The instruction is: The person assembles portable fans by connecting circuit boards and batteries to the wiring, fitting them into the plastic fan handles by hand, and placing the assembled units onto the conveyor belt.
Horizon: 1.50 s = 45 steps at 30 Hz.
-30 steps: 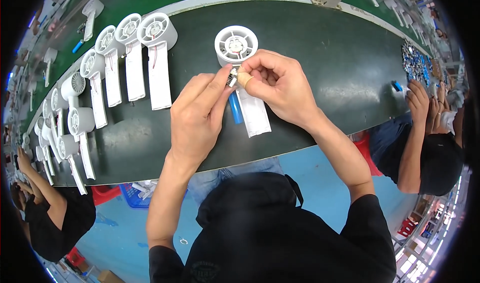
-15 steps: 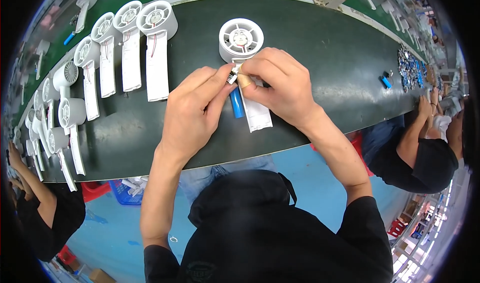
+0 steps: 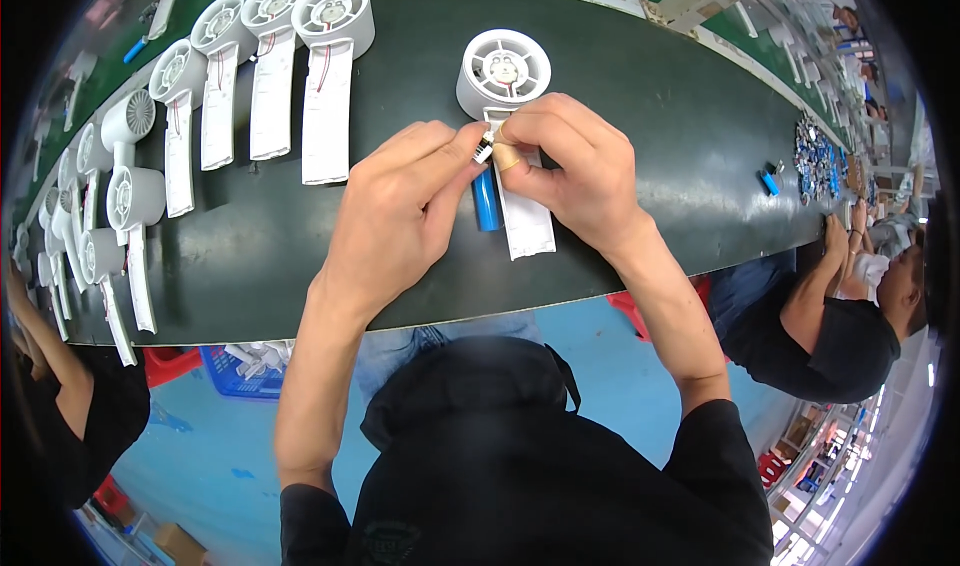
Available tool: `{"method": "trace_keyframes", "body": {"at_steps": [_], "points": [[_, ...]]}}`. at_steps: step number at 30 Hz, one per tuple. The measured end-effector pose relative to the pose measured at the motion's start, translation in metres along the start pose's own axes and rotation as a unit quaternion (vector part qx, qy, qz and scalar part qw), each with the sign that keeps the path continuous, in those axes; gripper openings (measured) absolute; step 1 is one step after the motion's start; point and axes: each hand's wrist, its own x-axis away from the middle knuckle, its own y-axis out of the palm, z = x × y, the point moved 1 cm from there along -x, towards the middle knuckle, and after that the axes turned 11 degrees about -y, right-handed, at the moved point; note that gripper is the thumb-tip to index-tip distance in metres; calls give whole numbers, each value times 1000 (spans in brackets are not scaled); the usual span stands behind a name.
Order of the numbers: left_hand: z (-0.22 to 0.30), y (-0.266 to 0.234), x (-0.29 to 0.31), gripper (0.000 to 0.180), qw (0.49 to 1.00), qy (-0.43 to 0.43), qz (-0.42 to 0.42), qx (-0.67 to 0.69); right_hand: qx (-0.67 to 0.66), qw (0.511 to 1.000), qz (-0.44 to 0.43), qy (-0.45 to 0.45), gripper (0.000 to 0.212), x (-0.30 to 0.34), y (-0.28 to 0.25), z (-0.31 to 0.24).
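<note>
A white handheld fan [image 3: 504,72] lies in front of me, its round grilled head away from me and its open white handle pointing toward me. My left hand [image 3: 395,206] pinches a small circuit board [image 3: 484,148] with a dark and white edge. Below the board a blue cylindrical battery [image 3: 487,206] lies beside the handle. My right hand [image 3: 580,171] is closed in a pinch close against the board, over the upper handle. A tan covering wraps its thumb. Whatever sits between its fingertips is too small and hidden to name.
Several more white fans [image 3: 325,86] lie in a row along the left of the dark green table [image 3: 420,56]. At the far right are a pile of small blue and silver parts [image 3: 820,161] and a loose blue battery [image 3: 768,183]. Co-workers sit at both sides.
The view has shifted slightly, so the fan and my hands appear a little farther right. Both hands keep their pinch at the circuit board, with the fingertips only slightly moved.
</note>
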Motion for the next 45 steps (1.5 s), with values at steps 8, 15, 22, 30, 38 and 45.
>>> {"method": "trace_keyframes", "body": {"at_steps": [8, 15, 22, 30, 38, 45], "points": [[-1, -1, 2, 28, 1000, 12, 13, 3, -35, 999, 4, 2, 25, 1, -2, -1], [-1, 8, 4, 27, 998, -16, 42, 40, 14, 1000, -19, -18, 24, -5, -9, -4], [3, -1, 1, 23, 980, -141, 38, 138, -116, 905, -43, 408, 53, 13, -16, -42], [-2, -78, -118, 15, 888, -280, 67, 360, -192, 932, 40, 305, 39, -112, 3, 39], [-132, -148, -249, 22, 925, -358, 76, 107, -39, 970, -26, 238, 42, -190, 132, 179], [-191, -190, -258, 39, 862, -334, 331, -188, 19, 968, -87, 235, 72, -182, 159, 186]]}}
